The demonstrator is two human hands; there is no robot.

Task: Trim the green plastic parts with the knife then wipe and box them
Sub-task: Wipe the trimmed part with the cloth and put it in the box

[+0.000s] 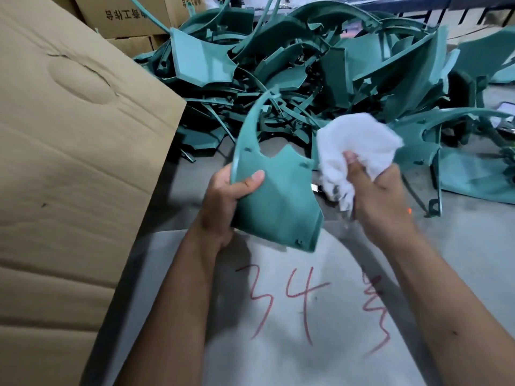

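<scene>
My left hand [228, 190] grips a smooth, curved green plastic part [276, 196] above the grey bench [459, 246], thumb pressing its face; my right hand's [381, 196] fingers pinch a crumpled white cloth [354, 146] just beside it.

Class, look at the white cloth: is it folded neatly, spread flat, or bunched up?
Bunched up: the white cloth bulges crumpled from the right hand.

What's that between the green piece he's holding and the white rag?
In the head view, a small shiny metal object on the table shows between the green piece and the rag; possibly the knife.
</scene>
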